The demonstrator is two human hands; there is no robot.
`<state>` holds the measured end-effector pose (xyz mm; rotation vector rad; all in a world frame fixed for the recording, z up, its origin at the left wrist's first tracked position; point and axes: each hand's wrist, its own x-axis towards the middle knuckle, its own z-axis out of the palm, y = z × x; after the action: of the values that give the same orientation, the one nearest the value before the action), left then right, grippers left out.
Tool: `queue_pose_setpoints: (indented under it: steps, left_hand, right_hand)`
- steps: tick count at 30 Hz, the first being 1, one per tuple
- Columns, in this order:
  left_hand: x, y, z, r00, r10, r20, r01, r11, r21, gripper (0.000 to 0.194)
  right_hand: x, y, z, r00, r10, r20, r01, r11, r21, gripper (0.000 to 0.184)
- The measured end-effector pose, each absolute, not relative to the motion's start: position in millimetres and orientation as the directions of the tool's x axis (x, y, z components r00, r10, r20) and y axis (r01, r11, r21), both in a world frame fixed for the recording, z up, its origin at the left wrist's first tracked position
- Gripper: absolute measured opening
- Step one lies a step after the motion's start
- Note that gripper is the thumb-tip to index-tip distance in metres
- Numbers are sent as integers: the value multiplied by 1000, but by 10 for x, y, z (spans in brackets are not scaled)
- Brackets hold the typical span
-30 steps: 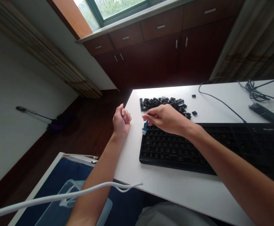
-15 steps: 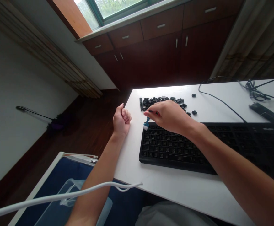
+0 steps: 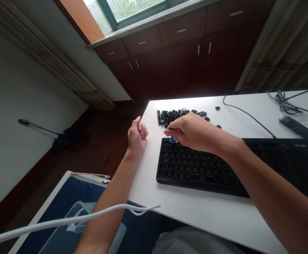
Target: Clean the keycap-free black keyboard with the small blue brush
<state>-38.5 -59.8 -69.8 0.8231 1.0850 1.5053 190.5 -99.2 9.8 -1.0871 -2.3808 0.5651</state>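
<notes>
My right hand hangs over the top left corner of the black computer keyboard. Its fingers pinch a blue keycap puller, and most of the tool is hidden behind them. Just beyond my fingertips lies a heap of loose black keycaps on the white table. One stray keycap sits off to the right. My left hand rests in a closed fist at the table's left edge, holding nothing I can see.
A black cable curls across the table's far side to a tangled bundle and a black oblong device. A white cable crosses the near left, above a blue-covered seat. Dark wooden cabinets stand beyond.
My right hand has moved right and lower over the keyboard's top left corner, and the blue puller is now mostly hidden. My left fist has stayed in place.
</notes>
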Motion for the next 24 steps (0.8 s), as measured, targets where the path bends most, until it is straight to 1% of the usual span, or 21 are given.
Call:
queue_pose_setpoints:
  steps: [3, 5, 7, 9, 11, 14, 17, 19, 21, 24]
  left_hand:
    - [-381, -603, -694, -207, 977, -46, -347, -30, 937, 47]
    - [-381, -606, -692, -206, 977, -46, -347, -30, 937, 47]
    - [-385, -607, -692, -207, 977, -47, -354, -30, 935, 47]
    - [-392, -606, -694, -206, 977, -46, -362, -32, 932, 47]
    - [-396, -603, -694, -203, 978, -43, -366, -35, 930, 47]
    - [-390, -600, -690, -201, 979, -42, -365, -35, 930, 46]
    - [-375, -600, -682, -203, 978, -51, -353, -24, 935, 47]
    - [-369, -599, -680, -201, 978, -51, -346, -23, 938, 46]
    - [-370, -598, -683, -196, 979, -47, -346, -25, 938, 46]
    - [-381, -595, -694, -189, 981, -42, -355, -28, 935, 46]
  right_hand:
    - [1896, -975, 81, -607, 761, 230, 519, 598, -610, 39]
    - [1893, -974, 101, -607, 754, 250, 461, 590, -663, 39]
    - [1893, -977, 133, -585, 760, 283, 430, 586, -686, 39]
    - [1897, -980, 156, -549, 777, 308, 461, 589, -664, 41]
    - [1899, -977, 153, -523, 791, 318, 525, 593, -610, 43]
    - [1890, -968, 107, -524, 805, 280, 588, 579, -565, 42]
    - [1871, -971, 71, -592, 768, 247, 546, 607, -577, 41]
    - [1865, -982, 83, -644, 716, 270, 478, 652, -589, 42]
    - [1874, -995, 120, -657, 693, 297, 443, 674, -591, 44]
    - [1917, -1005, 186, -626, 725, 289, 509, 660, -552, 45]
